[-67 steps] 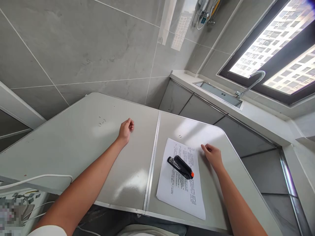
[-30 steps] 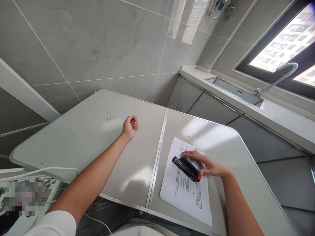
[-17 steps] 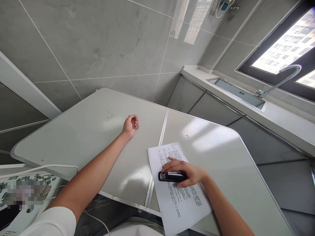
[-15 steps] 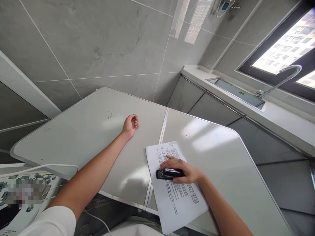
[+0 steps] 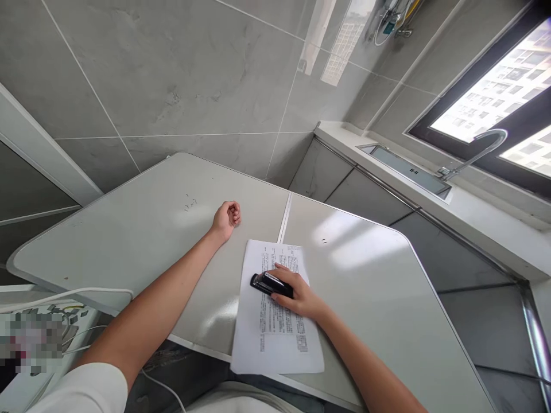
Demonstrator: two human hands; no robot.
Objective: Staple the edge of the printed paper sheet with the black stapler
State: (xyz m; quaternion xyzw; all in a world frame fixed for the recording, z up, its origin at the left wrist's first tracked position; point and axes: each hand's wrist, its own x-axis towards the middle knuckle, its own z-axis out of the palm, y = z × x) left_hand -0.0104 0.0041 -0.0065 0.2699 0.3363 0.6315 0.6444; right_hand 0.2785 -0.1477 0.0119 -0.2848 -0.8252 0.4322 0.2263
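Shifted leftward since earlier, the black stapler point(image 5: 275, 283) and printed paper point(image 5: 278, 355) beneath it now overlap the tabletop's metal seam point(image 5: 284, 219); the right hand point(image 5: 299, 293) clasps the stapler. Left of that seam, the left hand point(image 5: 226, 221) rests apart, loosely curled.

The printed paper point(image 5: 278, 358) is carrying dense lines of small type point(image 5: 282, 321) — none of it coming out legibly.

We recognise a kitchen or similar washing area by its grey tiled wall point(image 5: 181, 74), sink point(image 5: 407, 170) with curved tap point(image 5: 476, 157), white counter point(image 5: 469, 226) over cabinets point(image 5: 365, 195), and window point(image 5: 486, 109) facing a many-windowed building point(image 5: 534, 148).
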